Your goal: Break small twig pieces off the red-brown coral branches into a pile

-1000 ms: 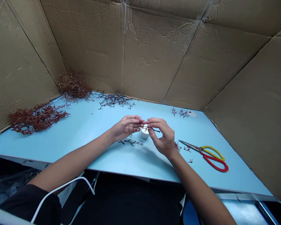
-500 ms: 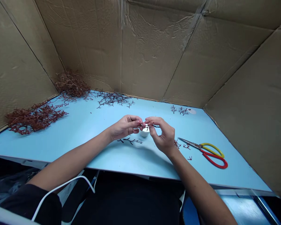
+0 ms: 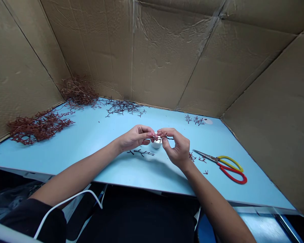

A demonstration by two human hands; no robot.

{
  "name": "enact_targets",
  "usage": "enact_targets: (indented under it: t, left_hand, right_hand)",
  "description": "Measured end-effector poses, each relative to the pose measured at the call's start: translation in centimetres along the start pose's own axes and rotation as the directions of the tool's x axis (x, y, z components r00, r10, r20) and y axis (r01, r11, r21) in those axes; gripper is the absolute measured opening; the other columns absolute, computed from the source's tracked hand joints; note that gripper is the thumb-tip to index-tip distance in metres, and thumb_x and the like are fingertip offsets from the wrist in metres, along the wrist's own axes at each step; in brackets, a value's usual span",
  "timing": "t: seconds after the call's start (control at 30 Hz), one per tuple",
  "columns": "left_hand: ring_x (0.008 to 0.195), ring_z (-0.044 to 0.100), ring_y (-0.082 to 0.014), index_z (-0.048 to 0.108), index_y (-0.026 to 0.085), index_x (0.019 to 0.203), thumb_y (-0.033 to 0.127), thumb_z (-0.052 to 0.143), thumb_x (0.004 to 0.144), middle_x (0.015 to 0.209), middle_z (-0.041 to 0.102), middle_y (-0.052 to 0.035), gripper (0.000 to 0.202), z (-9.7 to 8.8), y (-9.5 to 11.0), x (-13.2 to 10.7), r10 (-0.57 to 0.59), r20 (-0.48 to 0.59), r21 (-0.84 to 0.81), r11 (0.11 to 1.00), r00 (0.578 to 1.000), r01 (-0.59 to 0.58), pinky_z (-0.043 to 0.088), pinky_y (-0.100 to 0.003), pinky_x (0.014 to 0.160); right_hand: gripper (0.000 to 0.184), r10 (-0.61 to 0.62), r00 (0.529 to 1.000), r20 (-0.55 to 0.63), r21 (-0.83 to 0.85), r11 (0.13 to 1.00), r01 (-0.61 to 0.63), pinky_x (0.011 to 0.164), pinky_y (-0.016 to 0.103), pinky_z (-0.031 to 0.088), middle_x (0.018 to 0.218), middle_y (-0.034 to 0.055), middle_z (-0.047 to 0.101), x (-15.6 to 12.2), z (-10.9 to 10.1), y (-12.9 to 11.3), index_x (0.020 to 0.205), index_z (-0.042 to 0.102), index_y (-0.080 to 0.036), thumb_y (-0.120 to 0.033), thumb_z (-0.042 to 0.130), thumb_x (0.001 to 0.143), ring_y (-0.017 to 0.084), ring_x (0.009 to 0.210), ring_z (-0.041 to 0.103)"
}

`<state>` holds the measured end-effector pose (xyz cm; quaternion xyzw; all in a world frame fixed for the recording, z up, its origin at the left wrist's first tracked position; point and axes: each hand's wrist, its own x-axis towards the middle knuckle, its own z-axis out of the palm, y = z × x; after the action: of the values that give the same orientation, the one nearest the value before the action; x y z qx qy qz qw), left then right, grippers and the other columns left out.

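Note:
My left hand (image 3: 135, 137) and my right hand (image 3: 176, 147) meet fingertip to fingertip above the light blue table (image 3: 96, 152). Both pinch the same small dark red branched twig (image 3: 164, 137), the left at one end, the right at the other. Just behind the fingertips a small white round cup (image 3: 156, 144) stands on the table, partly hidden. A dark branched twig (image 3: 141, 153) lies flat on the table under my left hand.
Scissors with one red and one yellow handle (image 3: 226, 166) lie to the right. Red-brown twig heaps (image 3: 38, 126) lie at far left, a brown heap (image 3: 77, 91) in the back corner, dark twigs (image 3: 123, 108) at the back. Small bits (image 3: 195, 119) lie near a white disc (image 3: 207, 120). Cardboard walls enclose the table.
Both hands stay together on the twig; the fingers shift slightly around it. The view has drifted a little.

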<state>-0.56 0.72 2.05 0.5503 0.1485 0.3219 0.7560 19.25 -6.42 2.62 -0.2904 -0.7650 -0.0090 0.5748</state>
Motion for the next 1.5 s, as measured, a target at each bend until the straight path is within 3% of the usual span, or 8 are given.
enact_targets:
  t: [0.77, 1.03, 1.5]
  left_hand:
    - [0.075, 0.062, -0.0148, 0.081, 0.018, 0.082, 0.041, 0.093, 0.079, 0.086, 0.073, -0.0080, 0.026, 0.4, 0.7, -0.2, -0.007, 0.058, 0.053, 0.999, 0.998, 0.004, 0.040, -0.027, 0.062]
    - [0.081, 0.065, -0.0165, 0.079, 0.017, 0.084, 0.039, 0.090, 0.082, 0.087, 0.073, -0.0078, 0.024, 0.7, 1.2, -0.3, -0.017, 0.029, 0.075, 0.997, 0.999, 0.015, 0.045, -0.027, 0.065]
    - [0.086, 0.065, -0.0147, 0.079, 0.014, 0.087, 0.034, 0.093, 0.080, 0.088, 0.074, -0.0064, 0.025, -0.1, 0.1, 0.0, -0.039, -0.059, 0.024, 0.999, 0.998, 0.040, 0.045, -0.027, 0.073]
  right_hand:
    - [0.014, -0.006, 1.000, 0.030, -0.010, 1.000, 0.006, 0.079, 0.041, 0.066, 0.092, 0.0055, 0.079, 0.0, -0.4, 0.3, 0.096, 0.067, -0.023, -0.011, 0.060, 0.095, 0.023, 0.087, 0.078]
    - [0.013, 0.033, 0.999, 0.041, -0.033, 0.999, -0.031, 0.079, 0.039, 0.064, 0.092, 0.0048, 0.080, -0.2, -0.4, 0.7, 0.097, 0.067, -0.023, -0.012, 0.061, 0.097, 0.022, 0.087, 0.078]
    - [0.008, 0.166, 0.985, 0.037, -0.022, 0.986, -0.166, 0.081, 0.039, 0.064, 0.095, 0.0062, 0.079, -1.0, 0.0, 1.8, 0.096, 0.067, -0.024, -0.017, 0.064, 0.099, 0.022, 0.091, 0.079]
